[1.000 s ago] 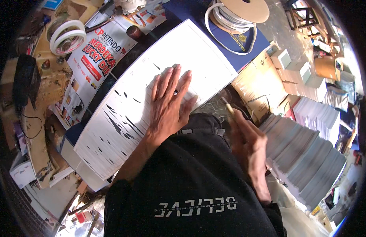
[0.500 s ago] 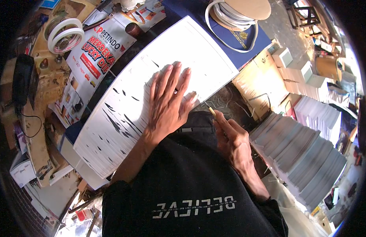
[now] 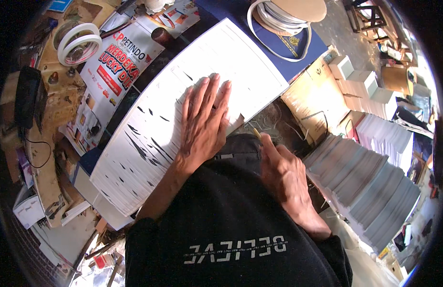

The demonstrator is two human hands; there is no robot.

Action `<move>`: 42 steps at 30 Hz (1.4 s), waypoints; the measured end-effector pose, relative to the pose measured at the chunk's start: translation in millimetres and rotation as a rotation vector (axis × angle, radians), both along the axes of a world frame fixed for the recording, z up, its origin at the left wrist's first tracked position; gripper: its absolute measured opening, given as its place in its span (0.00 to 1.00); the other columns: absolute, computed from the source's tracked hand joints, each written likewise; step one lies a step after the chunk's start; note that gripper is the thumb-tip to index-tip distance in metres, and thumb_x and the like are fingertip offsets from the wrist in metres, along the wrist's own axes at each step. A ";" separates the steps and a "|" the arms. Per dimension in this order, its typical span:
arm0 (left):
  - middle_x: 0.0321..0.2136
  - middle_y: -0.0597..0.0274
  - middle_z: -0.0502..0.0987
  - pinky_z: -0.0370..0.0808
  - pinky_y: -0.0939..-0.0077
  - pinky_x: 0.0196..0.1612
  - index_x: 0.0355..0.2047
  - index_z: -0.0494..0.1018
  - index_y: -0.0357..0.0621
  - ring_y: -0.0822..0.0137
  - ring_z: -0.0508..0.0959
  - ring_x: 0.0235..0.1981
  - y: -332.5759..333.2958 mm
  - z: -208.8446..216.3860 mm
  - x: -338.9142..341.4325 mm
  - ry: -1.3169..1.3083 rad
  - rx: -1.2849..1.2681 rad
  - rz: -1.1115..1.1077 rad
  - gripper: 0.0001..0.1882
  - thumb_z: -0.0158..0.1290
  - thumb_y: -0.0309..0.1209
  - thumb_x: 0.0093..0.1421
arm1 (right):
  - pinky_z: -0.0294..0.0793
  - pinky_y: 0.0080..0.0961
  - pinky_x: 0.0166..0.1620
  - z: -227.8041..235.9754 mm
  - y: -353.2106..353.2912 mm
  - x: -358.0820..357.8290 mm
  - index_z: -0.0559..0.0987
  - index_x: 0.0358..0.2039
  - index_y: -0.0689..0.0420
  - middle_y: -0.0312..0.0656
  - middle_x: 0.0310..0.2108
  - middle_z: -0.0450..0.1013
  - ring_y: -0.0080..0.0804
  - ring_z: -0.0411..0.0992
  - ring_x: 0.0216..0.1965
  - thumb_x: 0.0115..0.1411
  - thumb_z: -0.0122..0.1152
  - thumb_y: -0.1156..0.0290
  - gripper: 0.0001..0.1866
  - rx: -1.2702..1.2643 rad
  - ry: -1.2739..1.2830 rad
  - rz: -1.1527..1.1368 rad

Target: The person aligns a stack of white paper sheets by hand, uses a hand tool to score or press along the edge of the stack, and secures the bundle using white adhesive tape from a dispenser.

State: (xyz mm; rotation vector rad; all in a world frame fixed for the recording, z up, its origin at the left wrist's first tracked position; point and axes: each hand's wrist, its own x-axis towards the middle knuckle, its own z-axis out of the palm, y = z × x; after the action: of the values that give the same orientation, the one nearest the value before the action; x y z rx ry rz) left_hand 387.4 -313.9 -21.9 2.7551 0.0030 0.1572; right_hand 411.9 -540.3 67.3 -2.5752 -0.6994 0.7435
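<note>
A long stack of white sheets [image 3: 240, 62] with scattered black marks lies slantwise before me. My left hand [image 3: 202, 119] rests flat on it, fingers stretched toward the far edge and thumb beside the palm. A small dark patch shows at the stack's near right edge, just past the thumb. Off that edge, my right hand [image 3: 281, 167] is closed round a thin tool with a pale yellowish handle [image 3: 257, 133]. The tool's narrow end points toward the sheets; most of its handle is hidden in the fist, and its exact kind cannot be made out.
A spool of white band [image 3: 281, 21] sits on a dark blue cover [image 3: 317, 48] at the far right. Tall paper stacks [image 3: 360, 186] and a cardboard sheet [image 3: 317, 95] stand to the right. White tape rolls [image 3: 80, 44] and a printed poster [image 3: 114, 71] lie left.
My left thumb has drawn in from the sheets' near edge toward the palm. My right hand has shifted slightly to the right and nearer, with the tool still in it.
</note>
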 end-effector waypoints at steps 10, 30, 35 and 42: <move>0.78 0.49 0.51 0.43 0.44 0.78 0.78 0.53 0.47 0.50 0.52 0.78 2.2 4.5 -2.4 0.047 0.022 -0.027 0.36 0.46 0.38 0.72 | 0.80 0.47 0.26 -43.3 -21.8 0.3 0.77 0.49 0.62 0.55 0.23 0.77 0.54 0.82 0.27 0.67 0.56 0.74 0.11 -0.164 0.044 0.055; 0.77 0.47 0.53 0.43 0.45 0.78 0.76 0.53 0.40 0.49 0.52 0.78 9.0 -1.7 -13.4 -0.045 -0.031 -0.075 0.37 0.47 0.43 0.73 | 0.75 0.44 0.28 -29.0 9.0 -31.1 0.80 0.59 0.52 0.50 0.26 0.75 0.51 0.77 0.25 0.65 0.64 0.77 0.21 0.274 -0.180 -0.197; 0.77 0.47 0.52 0.41 0.45 0.79 0.77 0.53 0.39 0.51 0.50 0.79 8.6 -0.6 -14.6 -0.023 -0.021 -0.076 0.38 0.47 0.44 0.72 | 0.70 0.39 0.24 -28.3 16.1 -35.7 0.84 0.53 0.58 0.50 0.22 0.73 0.45 0.74 0.20 0.65 0.66 0.78 0.15 0.274 -0.270 -0.202; 0.77 0.50 0.53 0.44 0.45 0.78 0.76 0.54 0.41 0.51 0.52 0.78 8.4 -3.4 -16.0 -0.046 -0.048 -0.057 0.34 0.44 0.34 0.72 | 0.73 0.47 0.29 -3.7 23.4 -22.8 0.81 0.54 0.56 0.52 0.24 0.74 0.54 0.76 0.25 0.68 0.62 0.74 0.14 0.088 -0.168 -0.145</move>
State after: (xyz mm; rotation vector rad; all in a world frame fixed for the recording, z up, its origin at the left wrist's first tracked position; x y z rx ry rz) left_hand 371.4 -305.5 -25.3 2.6996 -0.0836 0.2029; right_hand 389.1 -516.9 63.6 -2.5947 -0.5734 0.4450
